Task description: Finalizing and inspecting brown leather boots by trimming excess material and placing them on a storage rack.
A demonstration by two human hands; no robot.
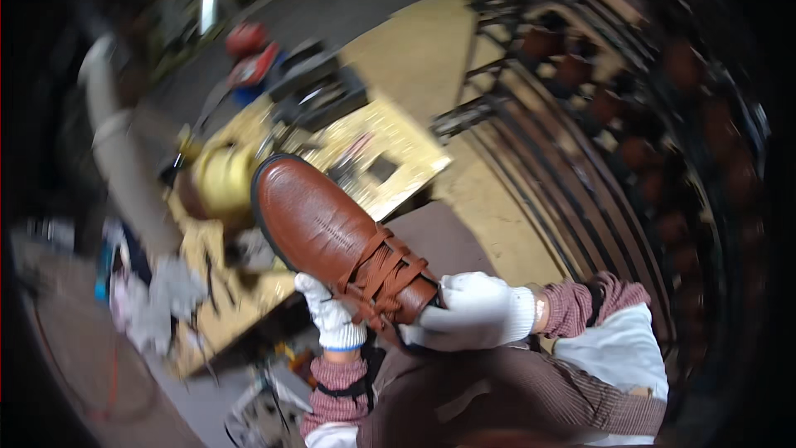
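My right fingers (474,294) clamp a leather lace-up shoe (315,220) by its heel, left fingers (313,292) its side; toe points far left.

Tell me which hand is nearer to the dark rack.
Right. The right hand is at the opening of the brown shoe, on the side toward the dark rack; the left hand is farther away, by the shoe's other side.

I see a pale pipe (123,158) at frame left, grey cloth (166,303) below it, a red rounded thing (246,38) at upper left, a dark rack (587,191) at right.
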